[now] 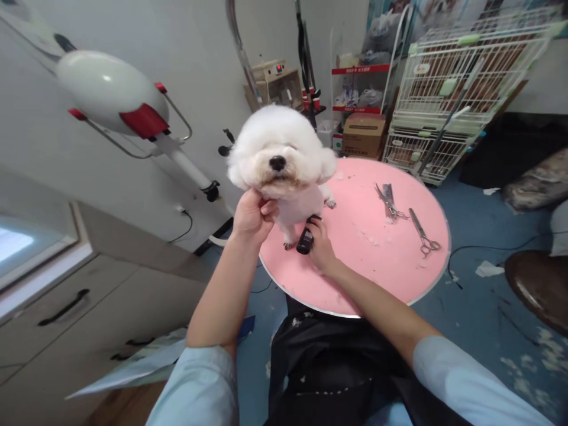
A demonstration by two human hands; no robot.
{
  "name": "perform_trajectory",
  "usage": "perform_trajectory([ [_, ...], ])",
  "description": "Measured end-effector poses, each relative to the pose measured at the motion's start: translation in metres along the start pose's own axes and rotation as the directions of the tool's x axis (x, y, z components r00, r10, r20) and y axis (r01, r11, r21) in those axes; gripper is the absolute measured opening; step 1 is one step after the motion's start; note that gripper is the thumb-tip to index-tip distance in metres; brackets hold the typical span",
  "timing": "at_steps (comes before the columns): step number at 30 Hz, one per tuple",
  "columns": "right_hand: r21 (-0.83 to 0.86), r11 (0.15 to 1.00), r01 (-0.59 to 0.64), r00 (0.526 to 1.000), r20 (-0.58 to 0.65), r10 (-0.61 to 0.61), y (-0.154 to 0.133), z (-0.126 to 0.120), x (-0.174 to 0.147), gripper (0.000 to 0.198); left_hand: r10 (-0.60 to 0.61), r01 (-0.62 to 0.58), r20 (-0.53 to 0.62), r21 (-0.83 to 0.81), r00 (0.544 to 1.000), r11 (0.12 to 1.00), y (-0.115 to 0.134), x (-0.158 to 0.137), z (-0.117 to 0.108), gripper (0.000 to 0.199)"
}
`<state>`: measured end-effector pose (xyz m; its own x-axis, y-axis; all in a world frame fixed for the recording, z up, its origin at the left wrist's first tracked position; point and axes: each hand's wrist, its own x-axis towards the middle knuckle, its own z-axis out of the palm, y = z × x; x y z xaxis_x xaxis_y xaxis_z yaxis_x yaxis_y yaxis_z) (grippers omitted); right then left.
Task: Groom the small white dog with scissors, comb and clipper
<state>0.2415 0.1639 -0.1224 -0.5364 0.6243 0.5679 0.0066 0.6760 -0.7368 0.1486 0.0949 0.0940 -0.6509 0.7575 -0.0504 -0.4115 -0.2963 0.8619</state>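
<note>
A white fluffy dog (284,142) sits facing me on the round pink grooming table (355,284). Under its chin, at the left side of the jaw, my left hand (254,214) is closed on the fur, its fingertips partly hidden. My right hand (320,244) grips a black hair clipper (305,239) low beside the dog's front legs and chest. The clipper's upper end is at the fur; whether its blade touches I cannot tell. To the right lie a pair of scissors (387,204) over a comb (389,195), and thinning scissors (419,231).
Loose fur tufts (368,236) are scattered on the tabletop. A white dryer (110,92) on an arm hangs at the left, above a drawer cabinet (102,296). Wire cages (452,89) and a cardboard box (364,135) stand behind. A brown stool (541,287) is at the right.
</note>
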Motion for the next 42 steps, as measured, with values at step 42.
perform_trajectory([
  [42, 0.834, 0.439, -0.334, 0.722, -0.074, 0.688, 0.008, -0.119, 0.018, 0.041, 0.087, 0.035, -0.052, 0.981, 0.995, 0.190, -0.205, 0.059, -0.043, 0.021],
])
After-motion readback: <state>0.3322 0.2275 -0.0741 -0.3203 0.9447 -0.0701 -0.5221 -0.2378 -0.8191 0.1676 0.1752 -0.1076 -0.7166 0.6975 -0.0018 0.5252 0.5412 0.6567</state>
